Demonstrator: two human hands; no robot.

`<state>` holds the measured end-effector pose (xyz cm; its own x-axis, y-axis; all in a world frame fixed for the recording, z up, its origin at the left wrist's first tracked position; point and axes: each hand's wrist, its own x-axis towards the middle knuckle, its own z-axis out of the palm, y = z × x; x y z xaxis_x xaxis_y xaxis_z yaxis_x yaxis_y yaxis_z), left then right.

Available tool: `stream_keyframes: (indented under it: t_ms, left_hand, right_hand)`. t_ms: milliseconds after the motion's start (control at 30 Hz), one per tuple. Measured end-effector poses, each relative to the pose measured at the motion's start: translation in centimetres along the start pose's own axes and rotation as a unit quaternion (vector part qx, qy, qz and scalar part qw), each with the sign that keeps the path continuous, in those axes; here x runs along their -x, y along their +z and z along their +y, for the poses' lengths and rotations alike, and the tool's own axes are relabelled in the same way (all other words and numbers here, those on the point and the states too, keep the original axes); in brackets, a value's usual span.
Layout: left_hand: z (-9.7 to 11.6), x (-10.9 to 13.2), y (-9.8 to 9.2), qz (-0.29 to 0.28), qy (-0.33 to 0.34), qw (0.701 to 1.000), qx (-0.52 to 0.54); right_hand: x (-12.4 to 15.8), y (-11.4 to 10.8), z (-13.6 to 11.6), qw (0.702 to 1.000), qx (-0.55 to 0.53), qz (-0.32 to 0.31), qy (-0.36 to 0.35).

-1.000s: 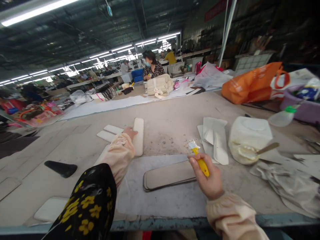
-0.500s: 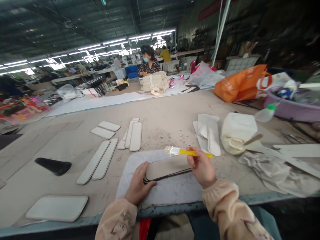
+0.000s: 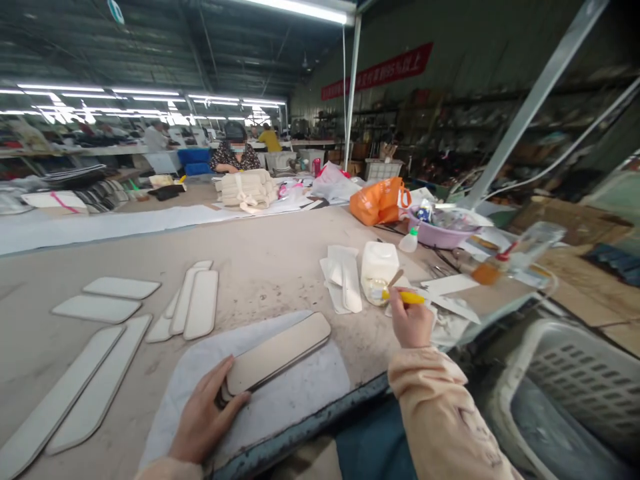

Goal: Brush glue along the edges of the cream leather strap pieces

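Observation:
My left hand (image 3: 203, 410) grips the left end of a short stack of beige, round-cornered panels (image 3: 280, 350), fingers on the far side and thumb on the near side. The stack lies on a white sheet (image 3: 315, 383) on the table. In my right hand (image 3: 413, 327) is a paintbrush (image 3: 410, 297) with a yellow handle. Its bristle end is at the cut-open side of a white plastic jug (image 3: 380, 261), where pale paste shows. A brown stick (image 3: 396, 277) leans out of that opening. Beside the jug lie loose white pieces (image 3: 345, 273).
Several pale panels (image 3: 200, 303) lie on the left of the table. Behind the jug are a small green-capped bottle (image 3: 410, 240), a purple basin (image 3: 437, 233) and an orange bag (image 3: 377, 201). A grey crate (image 3: 590, 373) stands at the right. A co-worker (image 3: 235, 152) sits across the table.
My right hand has carried the brush from above the panel stack rightward to the jug's opening. The view has turned right. My left hand stays at the stack's left end.

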<state>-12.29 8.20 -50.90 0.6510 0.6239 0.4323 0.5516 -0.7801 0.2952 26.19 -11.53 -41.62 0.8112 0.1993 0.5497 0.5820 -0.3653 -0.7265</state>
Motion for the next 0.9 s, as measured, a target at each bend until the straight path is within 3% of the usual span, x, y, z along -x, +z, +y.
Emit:
stream_keyframes:
  t_ms: [133,300,467,567,667,900]
  left_hand:
    - [0.3,-0.1,-0.3,0.013,0.016,1.0,0.007]
    - [0.6,-0.2,-0.6,0.019,0.026,0.999,0.024]
    - [0.3,0.1,-0.5,0.014,0.015,0.999,0.042]
    - [0.3,0.1,-0.5,0.009,0.011,0.999,0.05]
    - [0.5,0.1,-0.6,0.012,0.007,0.998,0.055]
    - [0.5,0.1,-0.7,0.021,0.008,0.998,0.064]
  right_hand:
    - [-1.9,-0.7,2.3,0.993,0.109,0.001,-0.034]
    - [-3.3,0.4,3.6,0.981,0.171,-0.058,-0.067]
    - [-4.3,2.2,4.5,0.967,0.187,-0.147,-0.093]
    - [-4.7,2.8,4.7,0.967,0.167,-0.177,-0.071]
    - [-4.9,2.3,4.5,0.977,0.133,-0.164,-0.034]
    - [-4.9,0.2,4.3,0.991,0.063,-0.047,0.111]
